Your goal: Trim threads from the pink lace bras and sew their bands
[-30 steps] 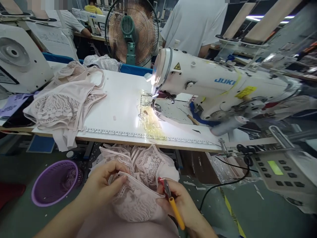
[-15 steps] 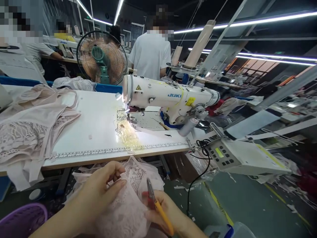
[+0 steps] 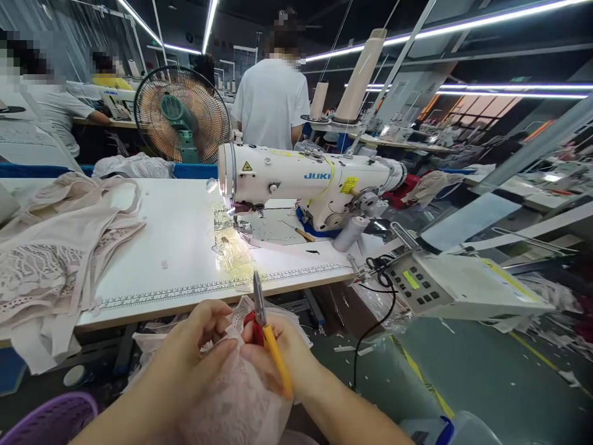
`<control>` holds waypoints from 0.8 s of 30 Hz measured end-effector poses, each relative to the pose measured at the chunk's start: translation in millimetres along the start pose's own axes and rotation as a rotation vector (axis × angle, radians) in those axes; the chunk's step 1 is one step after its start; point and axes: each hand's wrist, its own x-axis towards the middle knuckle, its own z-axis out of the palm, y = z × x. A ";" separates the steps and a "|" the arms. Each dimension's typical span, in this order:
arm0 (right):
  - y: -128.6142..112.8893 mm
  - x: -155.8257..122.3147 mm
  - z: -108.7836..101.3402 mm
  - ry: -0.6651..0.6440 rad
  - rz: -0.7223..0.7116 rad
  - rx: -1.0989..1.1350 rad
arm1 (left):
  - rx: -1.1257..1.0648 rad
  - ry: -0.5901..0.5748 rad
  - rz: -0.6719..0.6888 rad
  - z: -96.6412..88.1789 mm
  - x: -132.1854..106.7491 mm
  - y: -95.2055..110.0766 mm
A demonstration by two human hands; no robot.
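A pale pink lace garment (image 3: pixel 231 402) lies in my lap below the table edge. My left hand (image 3: pixel 194 352) pinches its upper edge between thumb and fingers. My right hand (image 3: pixel 278 358) is closed on the same edge and holds thread snips (image 3: pixel 266 334) with a yellow handle and red grip, blades pointing up. The two hands nearly touch over the lace.
A white sewing table (image 3: pixel 176 247) holds a white JUKI sewing machine (image 3: pixel 306 179) and a pile of pink lace garments (image 3: pixel 55 247) at left. A control box (image 3: pixel 445 284) hangs at right. A purple basket (image 3: pixel 50 420) sits lower left. A fan (image 3: pixel 180 114) and people stand behind.
The view has lifted from my lap toward the room. My right hand moved left with the snips, blades swinging upright, and now meets my left hand on the lace.
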 end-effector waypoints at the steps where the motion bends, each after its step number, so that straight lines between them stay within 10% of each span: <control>1: 4.1 0.7 -0.2 -0.007 0.002 0.032 | -0.065 -0.017 -0.031 -0.4 1.0 0.3; 8: 16.9 0.6 -10.3 -0.051 0.027 0.124 | -0.240 -0.197 -0.252 -0.5 5.7 2.8; 24: 21.7 5.2 -15.6 0.032 0.084 0.107 | -0.449 -0.109 -0.351 19.2 10.6 -9.8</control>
